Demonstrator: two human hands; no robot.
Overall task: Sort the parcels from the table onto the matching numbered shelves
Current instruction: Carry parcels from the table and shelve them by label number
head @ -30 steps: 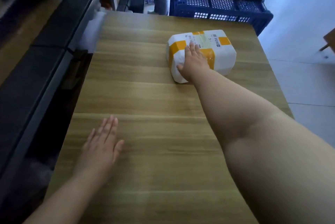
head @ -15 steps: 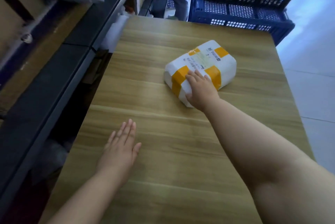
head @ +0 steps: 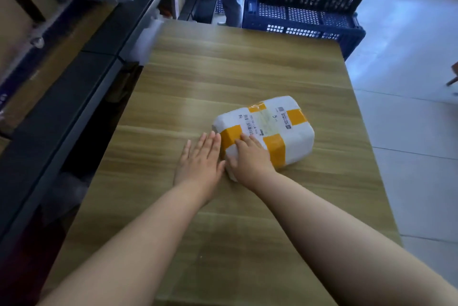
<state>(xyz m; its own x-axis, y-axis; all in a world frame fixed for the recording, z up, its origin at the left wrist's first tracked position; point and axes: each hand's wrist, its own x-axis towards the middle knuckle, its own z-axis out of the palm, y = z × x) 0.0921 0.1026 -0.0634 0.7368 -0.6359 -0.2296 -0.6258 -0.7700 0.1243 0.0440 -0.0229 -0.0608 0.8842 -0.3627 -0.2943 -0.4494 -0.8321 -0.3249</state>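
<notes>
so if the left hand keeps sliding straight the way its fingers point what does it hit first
Most likely the parcel. The left hand lies flat on the table, fingers pointing up and slightly right, with the fingertips already at the parcel's near-left corner; whether they touch is unclear.

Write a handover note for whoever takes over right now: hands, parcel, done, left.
Left hand: open, flat on the wooden table, fingertips at the parcel's near-left corner.
Right hand: palm down on the white plastic-wrapped parcel with orange tape, not closed around it.
Parcel: on the table, handwritten "3-" something on its label.
Done: nothing shelved, from what shows.
Left: lift it, find the matching shelf on the dark rack to the left.
</notes>
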